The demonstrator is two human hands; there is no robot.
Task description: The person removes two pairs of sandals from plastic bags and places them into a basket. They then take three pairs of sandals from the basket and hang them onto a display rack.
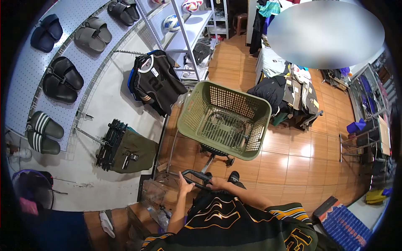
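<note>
Both of my hands are on the black handle (198, 172) of a shopping cart. My left hand (185, 184) is closed around its left side. On the lower right part of the handle, my right hand (217, 183) is closed as well. Ahead of them stands the cart's olive-green plastic basket (258, 144), with perforated walls and a slatted bottom, and no goods show inside it. A metal stem and a wheel (230, 161) are visible below the basket. My feet in dark slides (234, 176) are just behind the cart.
At left, slides (63, 79) hang on a pegboard, with dark jerseys (157, 81) and olive trousers (136, 152) on wall hooks. Shelves with balls (171, 23) stand ahead. A clothes-covered table (274, 62) is at right, near a blurred area. Tiled floor (293, 167) runs between them.
</note>
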